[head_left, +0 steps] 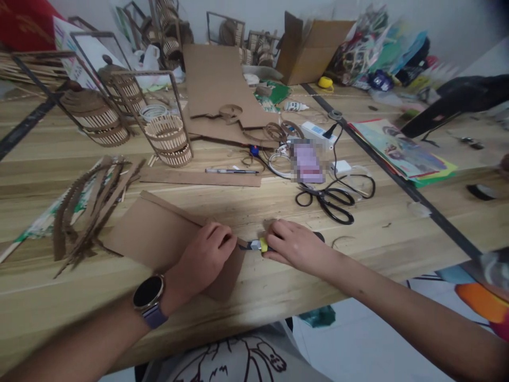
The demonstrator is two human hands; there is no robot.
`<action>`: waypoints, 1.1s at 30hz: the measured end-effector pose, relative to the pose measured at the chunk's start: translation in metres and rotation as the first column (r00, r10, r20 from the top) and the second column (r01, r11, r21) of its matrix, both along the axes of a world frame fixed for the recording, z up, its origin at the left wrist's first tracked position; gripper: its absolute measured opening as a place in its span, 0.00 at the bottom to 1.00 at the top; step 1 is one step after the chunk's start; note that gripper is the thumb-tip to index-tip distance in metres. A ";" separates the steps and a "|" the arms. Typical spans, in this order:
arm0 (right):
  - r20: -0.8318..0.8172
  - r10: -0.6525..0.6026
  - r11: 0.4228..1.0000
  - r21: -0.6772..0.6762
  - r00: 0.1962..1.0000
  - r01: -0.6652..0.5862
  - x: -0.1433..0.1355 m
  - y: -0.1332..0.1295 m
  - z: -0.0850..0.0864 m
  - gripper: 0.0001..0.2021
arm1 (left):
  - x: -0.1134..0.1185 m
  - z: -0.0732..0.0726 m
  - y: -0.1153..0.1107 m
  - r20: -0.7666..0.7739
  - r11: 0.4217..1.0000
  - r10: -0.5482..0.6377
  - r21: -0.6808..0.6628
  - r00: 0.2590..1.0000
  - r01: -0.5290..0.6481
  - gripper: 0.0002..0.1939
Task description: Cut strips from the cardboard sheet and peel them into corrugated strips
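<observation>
A brown piece of cardboard (159, 233) lies at an angle on the wooden table in front of me. My left hand (209, 254), a watch on its wrist, rests over its right part with curled fingers closed at the edge. My right hand (294, 246) is wrapped round a utility knife (263, 244) with a yellow part near its front. The knife's blade end points left and meets the cardboard's edge near my left fingertips. My palms hide part of the cardboard and most of the knife's handle.
Cut cardboard strips (89, 207) are piled on the left. Black scissors (330, 201), a pen (233, 171), a long cardboard strip (199, 178) and a blurred phone (308, 162) lie beyond my hands. Small slatted buckets (169, 140) stand farther back, near a cardboard box (314, 50).
</observation>
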State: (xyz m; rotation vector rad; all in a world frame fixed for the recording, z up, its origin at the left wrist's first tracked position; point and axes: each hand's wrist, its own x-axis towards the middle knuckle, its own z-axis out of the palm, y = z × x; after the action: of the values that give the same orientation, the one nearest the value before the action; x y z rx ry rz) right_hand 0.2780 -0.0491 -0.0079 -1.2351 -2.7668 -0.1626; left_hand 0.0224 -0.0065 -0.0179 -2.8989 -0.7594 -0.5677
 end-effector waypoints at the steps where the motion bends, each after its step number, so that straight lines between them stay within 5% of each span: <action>1: 0.002 -0.002 1.000 -0.001 1.000 0.002 0.000 0.000 0.000 0.18 | 0.000 0.000 0.000 0.006 1.000 0.005 0.003 1.000 -0.005 0.13; 24: 0.009 0.019 1.000 0.018 1.000 -0.019 0.005 0.017 -0.005 0.20 | 0.002 -0.005 -0.001 -0.007 1.000 -0.007 -0.020 1.000 0.007 0.11; 33: -0.082 -0.315 0.945 0.070 0.946 0.321 0.005 0.037 0.000 0.17 | 0.002 0.000 0.007 0.144 0.984 0.039 -0.175 0.989 -0.014 0.13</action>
State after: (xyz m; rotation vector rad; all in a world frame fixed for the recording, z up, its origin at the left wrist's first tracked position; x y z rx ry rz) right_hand 0.2832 -0.0120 -0.0078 -1.6237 -2.4567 -0.2517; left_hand 0.0240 0.0005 -0.0183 -3.0250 -0.9086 -0.7550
